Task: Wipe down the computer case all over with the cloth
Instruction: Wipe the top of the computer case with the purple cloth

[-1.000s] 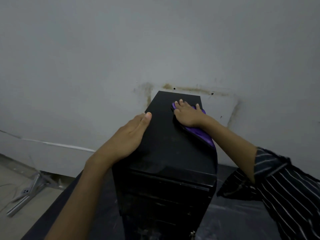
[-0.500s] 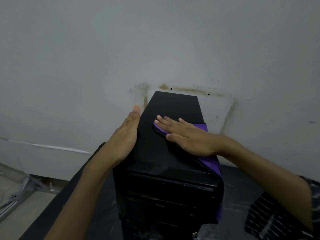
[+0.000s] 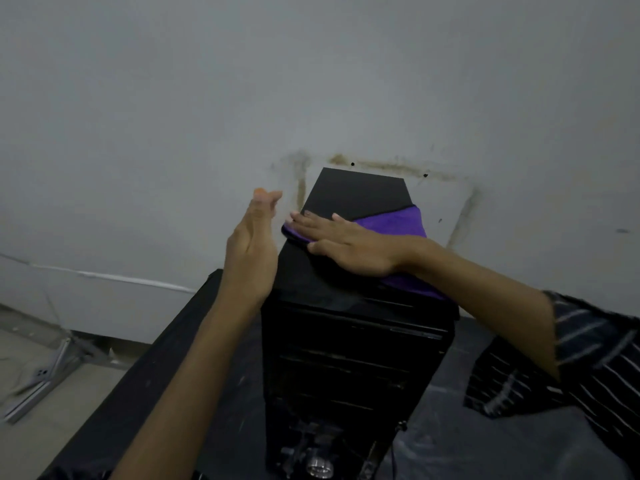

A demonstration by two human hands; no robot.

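Note:
A black computer case (image 3: 353,344) stands upright on a black table, its top panel running away toward the wall. A purple cloth (image 3: 398,221) lies spread across the top, from the left edge to the right edge. My right hand (image 3: 349,245) lies flat on the cloth with straight fingers, fingertips reaching the top's left edge. My left hand (image 3: 252,251) is held edge-up beside the case's left side, fingers straight, its heel near the top left edge. The back and right side of the case are hidden.
The black table (image 3: 180,358) carries the case and ends at a left edge above the floor. A stained grey wall (image 3: 242,98) stands right behind the case. A metal bracket with a power strip (image 3: 41,375) lies on the floor at left.
My right hand slid the cloth leftward across the top, from the far right corner to the left edge. My left hand lifted off the top and turned edge-up beside the case.

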